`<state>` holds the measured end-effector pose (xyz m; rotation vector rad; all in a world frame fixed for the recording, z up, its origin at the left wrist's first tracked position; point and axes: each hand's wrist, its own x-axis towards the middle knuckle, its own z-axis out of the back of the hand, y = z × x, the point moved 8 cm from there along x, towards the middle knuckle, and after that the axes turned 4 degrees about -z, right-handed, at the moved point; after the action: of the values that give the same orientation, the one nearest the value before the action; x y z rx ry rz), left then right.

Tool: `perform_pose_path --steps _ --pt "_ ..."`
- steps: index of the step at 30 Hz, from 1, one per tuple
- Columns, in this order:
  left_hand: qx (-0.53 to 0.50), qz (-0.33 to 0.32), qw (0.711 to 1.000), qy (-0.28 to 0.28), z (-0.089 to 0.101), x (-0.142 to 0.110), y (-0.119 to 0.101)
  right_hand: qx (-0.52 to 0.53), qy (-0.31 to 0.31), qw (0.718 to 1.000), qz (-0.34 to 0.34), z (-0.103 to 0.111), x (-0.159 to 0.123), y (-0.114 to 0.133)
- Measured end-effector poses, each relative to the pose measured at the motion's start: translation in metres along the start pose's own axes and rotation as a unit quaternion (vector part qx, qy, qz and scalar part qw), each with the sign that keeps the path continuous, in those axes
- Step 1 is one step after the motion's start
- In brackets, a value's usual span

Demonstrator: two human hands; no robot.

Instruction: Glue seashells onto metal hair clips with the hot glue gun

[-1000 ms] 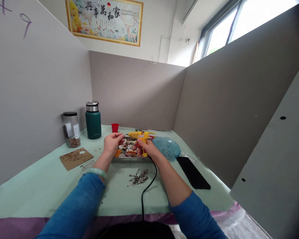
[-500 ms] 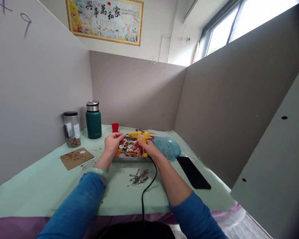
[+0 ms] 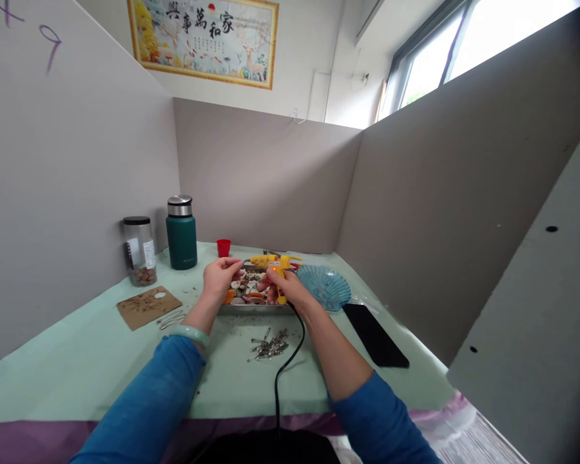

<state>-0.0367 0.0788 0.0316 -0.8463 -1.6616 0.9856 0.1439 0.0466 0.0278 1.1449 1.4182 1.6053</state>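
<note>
My right hand (image 3: pixel 287 288) is wrapped round the handle of a yellow hot glue gun (image 3: pixel 265 261), its nozzle pointing left. At the nozzle tip my left hand (image 3: pixel 218 278) pinches with thumb and fingers; whatever lies between them is too small to name. Both hands are over a metal tray (image 3: pixel 256 310) filled with shells (image 3: pixel 254 298) in white, brown and orange. From the glue gun a black cord (image 3: pixel 283 368) runs down over the table's front edge. A heap of small metal clips or pins (image 3: pixel 269 346) lies in front of the tray.
At left stand a green flask (image 3: pixel 182 240) and a clear jar (image 3: pixel 140 254), with a brown card (image 3: pixel 148 308) before them. A red cup (image 3: pixel 223 247) is behind the tray. On the right lie a blue shell-shaped plate (image 3: pixel 325 288) and a black phone-like slab (image 3: pixel 376 336). Grey partitions (image 3: pixel 265 174) enclose the table.
Almost nothing differs. The glue gun's nozzle has shifted very slightly to the right, away from my left fingertips.
</note>
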Motion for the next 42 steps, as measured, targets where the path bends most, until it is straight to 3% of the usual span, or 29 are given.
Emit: perform_pose_path --steps 42 --pt "-0.017 0.012 0.999 -0.025 0.001 -0.006 -0.009 -0.015 0.003 1.0 0.007 0.001 0.002 -0.002"
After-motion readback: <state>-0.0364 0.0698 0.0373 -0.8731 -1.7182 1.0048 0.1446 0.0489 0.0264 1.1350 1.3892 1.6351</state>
